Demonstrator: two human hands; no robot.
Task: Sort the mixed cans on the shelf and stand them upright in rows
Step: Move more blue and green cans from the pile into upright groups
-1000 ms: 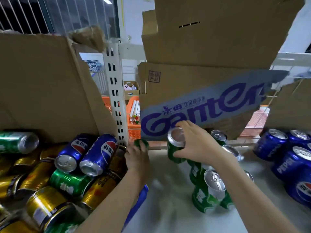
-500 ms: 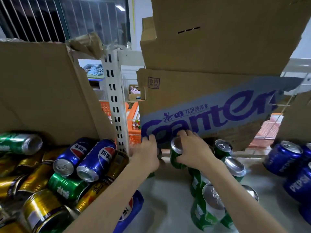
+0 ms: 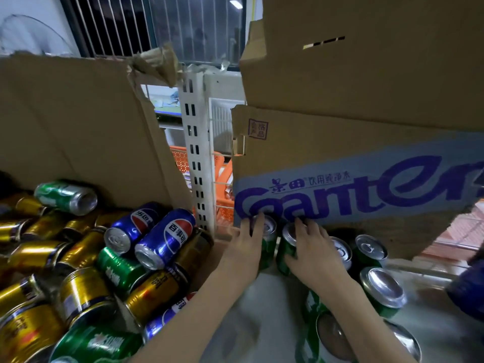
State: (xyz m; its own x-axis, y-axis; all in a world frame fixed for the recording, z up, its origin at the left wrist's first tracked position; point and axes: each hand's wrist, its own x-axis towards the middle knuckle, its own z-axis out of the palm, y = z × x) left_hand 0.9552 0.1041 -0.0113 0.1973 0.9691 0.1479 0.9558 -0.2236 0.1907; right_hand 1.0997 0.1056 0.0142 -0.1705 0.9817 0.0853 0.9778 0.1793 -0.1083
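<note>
My left hand [image 3: 247, 247] grips an upright green can [image 3: 269, 242] at the back of the shelf, against the cardboard. Beside it my right hand [image 3: 311, 251] holds a second upright green can [image 3: 286, 244]. Several more green cans [image 3: 383, 290] stand upright in a row to the right and toward me. On the left lies a jumbled pile of gold cans [image 3: 83, 292], green cans [image 3: 119, 271] and blue Pepsi cans [image 3: 167, 237], all on their sides.
A cardboard panel with blue Ganten lettering [image 3: 353, 189] backs the shelf [image 3: 262, 323]. Brown cardboard [image 3: 78, 121] walls the pile on the left. A white slotted upright [image 3: 195, 158] stands between them. A blurred blue can [image 3: 468, 292] sits at the right edge.
Both hands have pushed their green cans further back, up against the Ganten cardboard, and stood them side by side. The view has moved closer.
</note>
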